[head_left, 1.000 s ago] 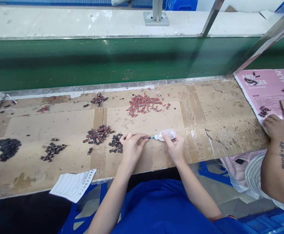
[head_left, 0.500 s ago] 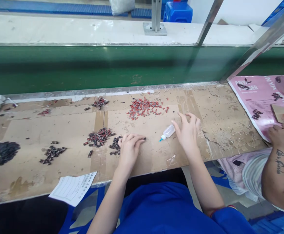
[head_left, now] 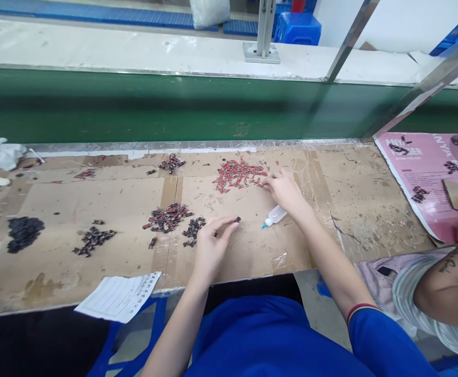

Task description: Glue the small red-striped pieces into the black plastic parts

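At the far left of the desk (head_left: 107, 201) sits a heap of flat black bits (head_left: 25, 234). Next comes a small pile of dark bits (head_left: 93, 241), and below it a white paper (head_left: 119, 297) hangs over the near edge. Then there is a pile of red and black pieces (head_left: 166, 217), with a little dark pile (head_left: 193, 230) just beside the left hand (head_left: 209, 248). The left hand's fingers are pinched on a tiny dark piece (head_left: 238, 220), held at their tips. Farther back lies a big spread of red pieces (head_left: 235, 175). A clear bottle (head_left: 276, 214) with a blue tip lies on its side, near the right hand (head_left: 287, 192). The right hand's fingers are close together at the right edge of the red pieces; I can't tell if they hold one. At the far right is a pink sheet (head_left: 421, 173).
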